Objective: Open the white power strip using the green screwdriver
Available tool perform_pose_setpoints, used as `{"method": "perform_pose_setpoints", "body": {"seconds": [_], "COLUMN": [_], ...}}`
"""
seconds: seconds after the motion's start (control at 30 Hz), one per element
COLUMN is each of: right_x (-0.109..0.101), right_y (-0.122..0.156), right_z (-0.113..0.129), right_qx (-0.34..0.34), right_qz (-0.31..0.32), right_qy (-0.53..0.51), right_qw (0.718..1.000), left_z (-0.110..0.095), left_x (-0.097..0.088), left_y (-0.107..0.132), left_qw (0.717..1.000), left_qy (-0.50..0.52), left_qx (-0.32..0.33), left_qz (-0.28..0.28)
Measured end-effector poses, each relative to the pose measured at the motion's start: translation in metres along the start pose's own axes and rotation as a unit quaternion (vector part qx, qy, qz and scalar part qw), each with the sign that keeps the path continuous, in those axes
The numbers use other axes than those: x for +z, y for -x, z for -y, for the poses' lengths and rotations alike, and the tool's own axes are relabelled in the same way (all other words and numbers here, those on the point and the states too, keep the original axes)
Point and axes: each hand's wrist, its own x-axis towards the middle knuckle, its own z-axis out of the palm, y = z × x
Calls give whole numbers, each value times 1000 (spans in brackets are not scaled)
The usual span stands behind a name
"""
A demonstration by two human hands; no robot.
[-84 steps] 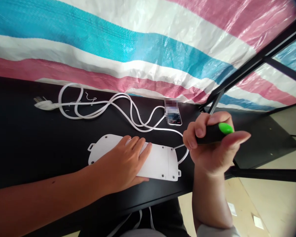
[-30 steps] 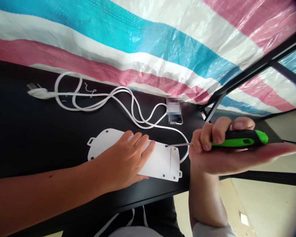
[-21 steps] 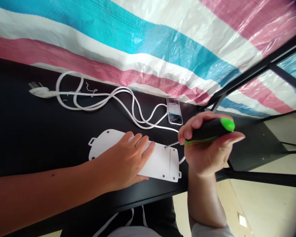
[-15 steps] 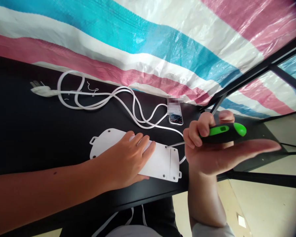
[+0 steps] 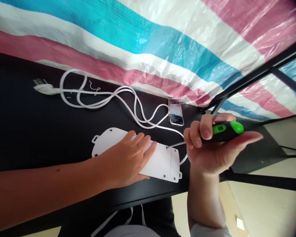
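Observation:
A white power strip (image 5: 159, 161) lies on the black table with its screw-holed underside up. My left hand (image 5: 128, 156) grips it across the middle, fingers over the top and thumb at the near edge. In my right hand (image 5: 207, 149) is a screwdriver with a green and black handle (image 5: 227, 131). The fingers curl around the handle, and the thumb lies along its near side, pointing right. Its thin metal shaft (image 5: 177, 144) slants down to the left, and the tip meets a screw hole near the strip's right end. The screw itself is too small to make out.
The strip's white cord (image 5: 123, 90) loops across the back of the table to a plug (image 5: 44, 88) at the left. A phone (image 5: 176, 113) lies behind the strip. Striped plastic sheeting (image 5: 138, 39) hangs behind, and a black metal frame (image 5: 256, 75) stands at the right.
My right thumb has drawn in from its outstretched position toward the screwdriver handle, which has turned a little. The tip stays at the same hole. My left hand keeps its place on the strip.

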Motion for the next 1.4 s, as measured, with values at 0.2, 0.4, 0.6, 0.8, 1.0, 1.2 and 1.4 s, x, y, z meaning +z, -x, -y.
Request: {"method": "perform_pose_setpoints", "body": {"seconds": [0.2,0.4,0.6,0.8,1.0,1.2,1.4], "right_x": [-3,2,0,0,-2,-6,-1], "right_y": [-1,-2,-4,-5,-2,-2,1], "right_z": [1,0,4,2,2,-1,-5], "right_qx": [15,-5,5,2,-4,-6,-19], "right_qz": [-3,-37,-34,-39,-9,17,10], "right_qy": [7,34,31,50,21,17,23], "right_qw": [1000,999,999,998,1000,1000,999], "left_z": [0,0,0,0,0,0,0], "left_x": [2,1,-2,-3,-2,0,-2], "left_y": [1,1,1,0,-1,-1,-1], "left_qw": [1000,1000,1000,999,999,1000,1000], "left_qy": [-2,-2,-1,6,13,15,11], "left_qx": [3,-5,-2,-8,-10,-8,-13], "left_qz": [-5,13,28,35,28,20,24]}}
